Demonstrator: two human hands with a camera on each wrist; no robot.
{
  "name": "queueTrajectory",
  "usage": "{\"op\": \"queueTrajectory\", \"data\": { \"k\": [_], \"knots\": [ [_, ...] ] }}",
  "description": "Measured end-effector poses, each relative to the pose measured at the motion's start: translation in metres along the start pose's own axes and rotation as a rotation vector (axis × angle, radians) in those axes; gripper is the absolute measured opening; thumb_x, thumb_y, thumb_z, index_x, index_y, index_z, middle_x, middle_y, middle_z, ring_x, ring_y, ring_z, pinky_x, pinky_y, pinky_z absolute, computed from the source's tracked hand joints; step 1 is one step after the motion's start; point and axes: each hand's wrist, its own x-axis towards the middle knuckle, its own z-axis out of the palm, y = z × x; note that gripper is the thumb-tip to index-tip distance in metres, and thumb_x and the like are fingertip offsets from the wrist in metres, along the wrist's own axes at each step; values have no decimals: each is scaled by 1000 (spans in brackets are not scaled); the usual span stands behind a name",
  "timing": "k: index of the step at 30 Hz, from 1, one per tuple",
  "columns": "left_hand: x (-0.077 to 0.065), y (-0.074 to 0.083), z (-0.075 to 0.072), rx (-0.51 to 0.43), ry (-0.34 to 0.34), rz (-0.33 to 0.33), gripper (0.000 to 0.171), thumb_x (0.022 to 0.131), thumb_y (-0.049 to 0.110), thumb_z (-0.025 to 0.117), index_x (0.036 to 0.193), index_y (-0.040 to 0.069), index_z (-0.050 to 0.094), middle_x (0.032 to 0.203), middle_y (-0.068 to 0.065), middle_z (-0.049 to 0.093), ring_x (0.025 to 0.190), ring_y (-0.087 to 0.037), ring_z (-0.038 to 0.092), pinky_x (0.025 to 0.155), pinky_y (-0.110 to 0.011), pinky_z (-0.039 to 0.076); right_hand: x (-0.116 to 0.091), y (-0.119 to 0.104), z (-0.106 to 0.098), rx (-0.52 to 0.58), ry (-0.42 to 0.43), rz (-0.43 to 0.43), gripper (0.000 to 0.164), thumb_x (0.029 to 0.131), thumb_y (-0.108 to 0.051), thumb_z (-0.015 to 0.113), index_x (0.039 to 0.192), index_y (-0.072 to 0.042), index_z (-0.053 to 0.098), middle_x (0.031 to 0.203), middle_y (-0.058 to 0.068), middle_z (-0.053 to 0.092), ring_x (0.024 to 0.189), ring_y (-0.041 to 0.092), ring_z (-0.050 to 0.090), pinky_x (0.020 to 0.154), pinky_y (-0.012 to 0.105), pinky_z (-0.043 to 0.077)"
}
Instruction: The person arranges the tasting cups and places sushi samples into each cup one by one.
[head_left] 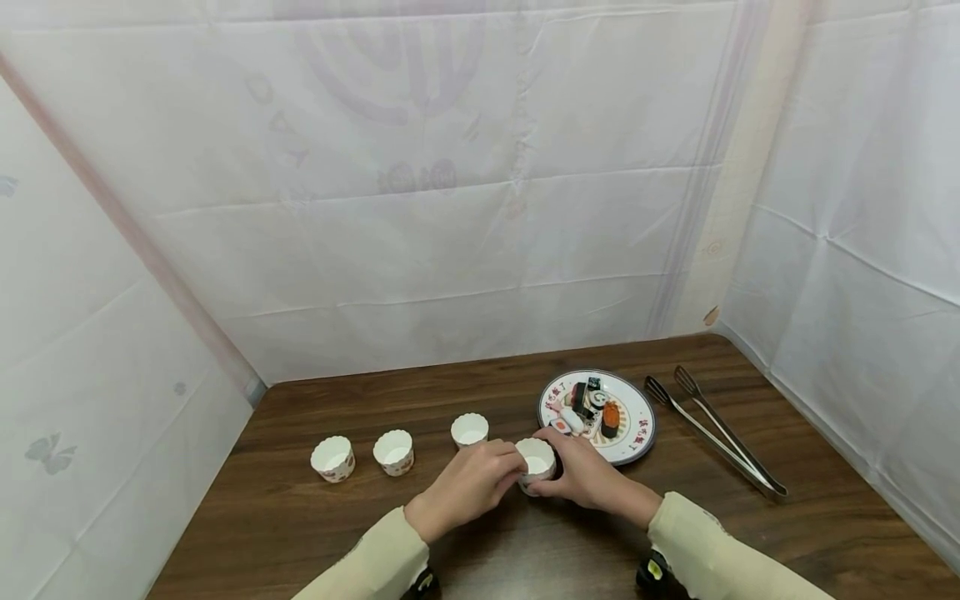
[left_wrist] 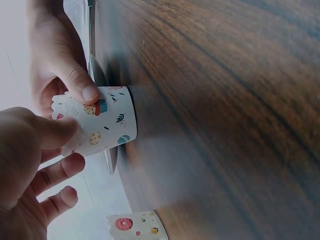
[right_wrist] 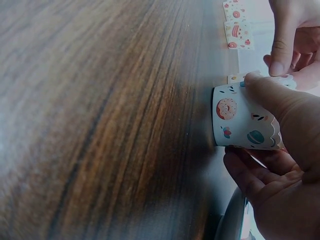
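Gripping one paper cup point(head_left: 536, 467) with the right hand point(head_left: 588, 477), pinching it with the left hand point(head_left: 474, 483), near three other cups point(head_left: 393, 454), one plate point(head_left: 636, 406) and one pair of tongs point(head_left: 720, 443).

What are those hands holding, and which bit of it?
A patterned paper cup: the right hand grips its sides, and the left hand pinches near the rim.

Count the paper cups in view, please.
4: leftmost cup, second cup beside it, third cup beyond the left hand, fourth cup in the right hand; nested cups may be hidden.

Table point(head_left: 300, 525) (wooden); cups point(head_left: 393, 454), plate point(head_left: 628, 393), tongs point(head_left: 720, 443)
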Motion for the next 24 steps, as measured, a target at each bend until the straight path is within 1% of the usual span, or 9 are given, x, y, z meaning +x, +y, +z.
{"op": "queueTrajectory", "data": {
  "k": [4,7,11,15,18,21,24],
  "knots": [
    [1,-1,-4,-8,20,7,14,86,6,81,92,15,73,90,8,68,81,-7,64,73,-24,54,-1,0,1,8,14,-8,72,79,-41,90,134,-8,57,115,-1,68,96,16,66,81,38,53],
    [2,-2,-9,-21,44,9,14,87,5,81,92,15,73,91,8,68,81,-7,64,73,-24,54,-2,0,0,10,17,-4,75,79,-41,90,136,-7,55,112,-2,68,94,15,65,79,37,53],
    [4,-4,-16,-32,68,19,12,88,4,79,92,14,74,90,6,70,81,-7,65,75,-24,54,-2,1,0,4,16,-11,70,79,-41,90,131,-9,56,106,-5,67,91,11,65,77,34,53],
    [4,-4,-24,-36,97,26,12,89,2,78,92,13,74,89,5,71,80,-7,65,74,-23,55,-2,2,1,-6,26,-38,65,79,-39,90,129,-11,57,106,-6,68,91,10,65,78,34,53],
    [4,-4,-30,-36,123,23,13,88,2,79,92,12,75,91,5,72,82,-7,67,75,-23,55,-2,2,2,-4,31,-57,63,81,-38,89,129,-12,57,107,-5,69,91,10,65,79,34,53],
    [-1,-5,-37,-24,141,11,14,86,2,81,93,13,76,91,6,72,83,-8,68,77,-24,56,-2,3,1,8,24,-71,62,82,-37,88,130,-13,57,108,-2,71,91,10,66,79,34,53],
    [-9,-7,-44,-11,157,-7,14,85,2,82,92,13,76,89,6,72,82,-8,67,76,-26,56,-2,3,1,17,16,-77,62,84,-37,87,132,-12,57,111,-1,71,93,11,66,81,37,52]
  ]
}}
